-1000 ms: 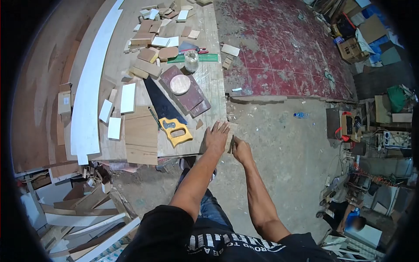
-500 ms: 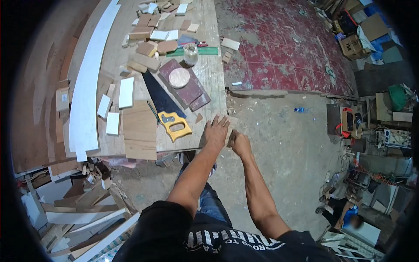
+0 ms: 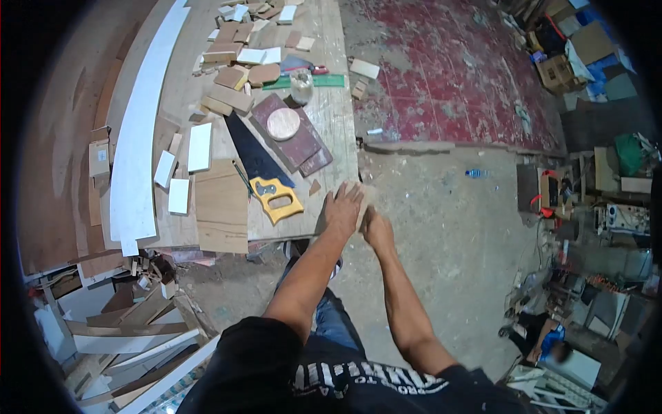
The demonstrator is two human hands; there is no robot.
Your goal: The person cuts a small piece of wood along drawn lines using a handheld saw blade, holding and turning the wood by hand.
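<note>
At the near right corner of the workbench (image 3: 276,231), my left hand (image 3: 343,207) lies flat with its fingers stretched forward. It presses on a small pale piece of wood (image 3: 367,196) that reaches past the bench edge. Beside it, just off the edge, my right hand (image 3: 377,228) is closed against the side of that piece; what its fingers hold is hidden. Left of my hands lies a handsaw (image 3: 276,200) with a yellow handle and dark blade. A small triangular wood offcut (image 3: 315,187) sits between the saw and my left hand.
Dark red boards (image 3: 289,141) carry a round wooden disc (image 3: 283,123). Behind stand a jar (image 3: 301,86) and a green ruler (image 3: 327,81). Wood blocks (image 3: 234,76) and a long white curved board (image 3: 145,131) lie leftward. Scrap wood (image 3: 131,338) fills the lower left; another person (image 3: 545,338) is lower right.
My right hand has shifted slightly down and to the left along the piece of wood. My left hand stays pressed in the same place.
</note>
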